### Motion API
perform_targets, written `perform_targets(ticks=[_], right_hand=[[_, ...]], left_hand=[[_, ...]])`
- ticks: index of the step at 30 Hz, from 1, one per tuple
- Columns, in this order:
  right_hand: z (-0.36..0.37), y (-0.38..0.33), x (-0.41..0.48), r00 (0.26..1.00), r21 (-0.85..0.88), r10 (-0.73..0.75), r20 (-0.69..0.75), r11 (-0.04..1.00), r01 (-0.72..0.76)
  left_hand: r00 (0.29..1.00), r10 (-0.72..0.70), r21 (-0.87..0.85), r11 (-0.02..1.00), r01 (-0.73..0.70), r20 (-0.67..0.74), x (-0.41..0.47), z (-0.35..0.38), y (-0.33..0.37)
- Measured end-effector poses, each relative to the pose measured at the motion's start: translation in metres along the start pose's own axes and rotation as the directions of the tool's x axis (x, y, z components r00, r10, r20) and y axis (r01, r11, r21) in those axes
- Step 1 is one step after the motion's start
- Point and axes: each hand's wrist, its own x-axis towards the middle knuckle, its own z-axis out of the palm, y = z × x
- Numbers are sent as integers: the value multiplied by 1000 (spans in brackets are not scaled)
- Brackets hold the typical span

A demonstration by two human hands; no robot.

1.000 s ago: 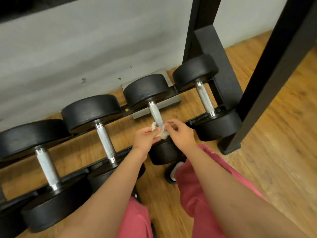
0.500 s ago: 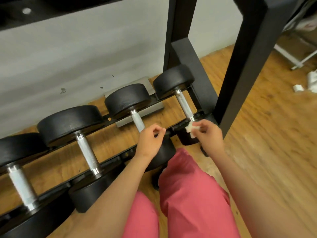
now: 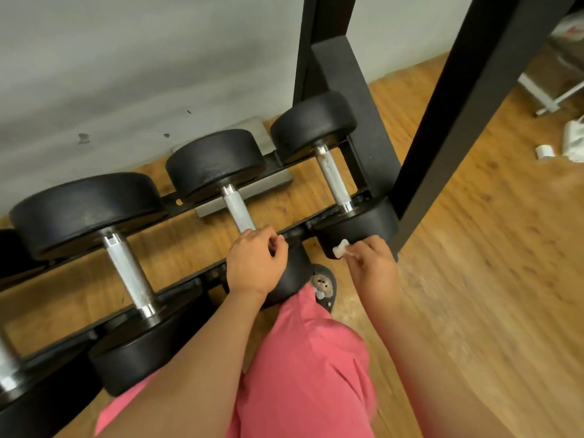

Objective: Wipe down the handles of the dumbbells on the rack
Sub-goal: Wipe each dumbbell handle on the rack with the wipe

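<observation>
Head view: your right hand (image 3: 374,267) pinches a small crumpled white wipe (image 3: 340,249) at the near black rubber head of the rightmost dumbbell (image 3: 357,227), just below its knurled steel handle (image 3: 331,178). Your left hand (image 3: 256,263) curls over the near end of the middle dumbbell (image 3: 215,162); whether it grips anything you cannot tell.

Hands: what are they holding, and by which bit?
The right hand pinches a small white wipe by its near end. The left hand is curled over the middle dumbbell handle; whether it grips cannot be told.
</observation>
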Motion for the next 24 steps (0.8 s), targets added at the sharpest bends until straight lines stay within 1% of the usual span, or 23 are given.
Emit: perform_targets(ticks=[2, 3, 4, 6, 7, 9, 11, 15, 16, 17, 20, 21, 22, 24], right_hand=[[1, -7, 8, 997, 2, 44, -56, 999, -44], [5, -12, 12, 998, -42, 40, -38, 998, -42], [11, -16, 13, 1000, -110, 2, 8, 994, -1], [17, -17, 11, 985, -209, -126, 114, 967, 148], [16, -13, 10, 971, -216, -173, 164, 954, 206], [7, -2, 6, 955, -194, -203, 214, 950, 245], [-6, 7, 6, 967, -169, -176, 182, 964, 207], [-15, 1, 29, 999, -80, -51, 14, 995, 52], [-13, -4, 32, 999, -75, -52, 1, 996, 52], [-10, -9, 33, 997, -80, -76, 20, 994, 77], [-5, -7, 25, 971, -103, -188, 146, 974, 204], [-8, -3, 26, 969, -93, -196, 153, 973, 212], [-13, 1, 30, 973, -83, -184, 137, 977, 196], [-26, 8, 42, 991, -86, -122, 60, 988, 127]], left_hand=[[1000, 1, 11, 1000, -1, -2, 0, 1, -1], [1000, 2, 14, 1000, -2, 2, 0, 2, -1], [1000, 2, 17, 1000, -2, 11, 0, 2, -2], [999, 5, 14, 1000, -5, 32, -1, 2, -1], [999, 4, 12, 1000, -5, 33, 0, 1, -2], [1000, -17, 0, 1000, 17, 23, 1, 2, -4], [999, -35, -20, 999, 35, 14, 1, 4, -5], [998, -55, -13, 998, 56, 22, 2, 5, -3], [998, -58, -11, 998, 59, 28, 1, 4, -2], [997, -64, -8, 998, 65, 33, 0, 3, -2], [997, -70, 6, 998, 70, 43, -2, 1, -1], [997, -68, 6, 998, 68, 45, -1, 0, 0], [997, -67, 3, 998, 67, 47, -1, 0, 0], [996, -69, -2, 998, 69, 49, 0, 0, 1]])
